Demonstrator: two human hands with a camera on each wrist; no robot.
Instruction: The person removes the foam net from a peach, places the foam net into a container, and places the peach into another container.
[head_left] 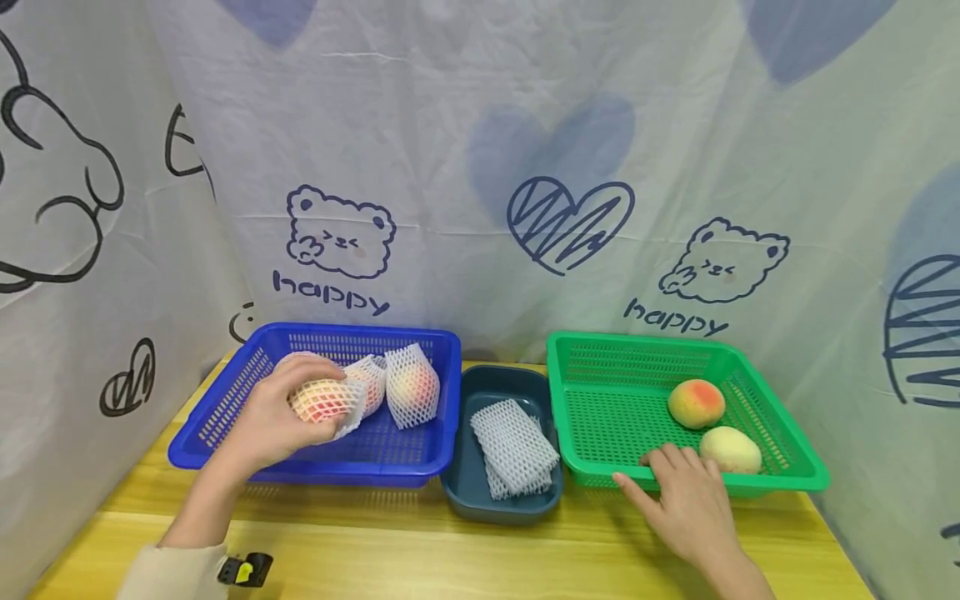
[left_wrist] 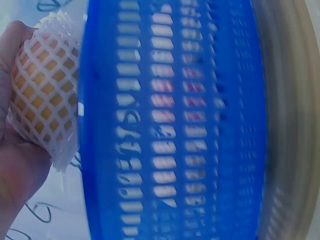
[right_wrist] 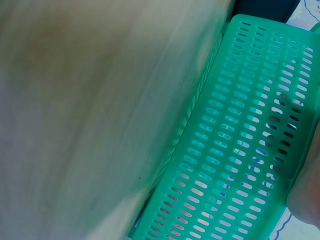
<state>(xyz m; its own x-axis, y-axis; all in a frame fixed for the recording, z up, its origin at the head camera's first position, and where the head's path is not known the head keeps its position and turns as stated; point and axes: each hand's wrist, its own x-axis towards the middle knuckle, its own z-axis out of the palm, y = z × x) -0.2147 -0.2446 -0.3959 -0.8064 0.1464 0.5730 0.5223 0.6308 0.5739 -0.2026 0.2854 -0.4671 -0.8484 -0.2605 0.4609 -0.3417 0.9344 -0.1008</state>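
Observation:
My left hand (head_left: 281, 412) grips a peach in a white foam net (head_left: 324, 402) over the near left part of the blue basket (head_left: 375, 468). In the left wrist view the netted peach (left_wrist: 44, 92) shows beside the basket's rim, with fingers and thumb around it. More netted peaches lie behind it, one of them (head_left: 414, 387) at the basket's right side. My right hand (head_left: 686, 500) lies over the front rim of the green basket (head_left: 615, 400), fingers loosely bent inside the rim. Close to its fingertips is a pale bare peach (head_left: 731, 451); a redder peach (head_left: 697, 404) sits behind.
Between the baskets stands a dark teal tub (head_left: 504, 510) holding folded white foam nets (head_left: 513, 446). All three containers stand on a yellow wooden table (head_left: 420, 550). A white printed cloth (head_left: 465, 208) hangs close behind them and along both sides.

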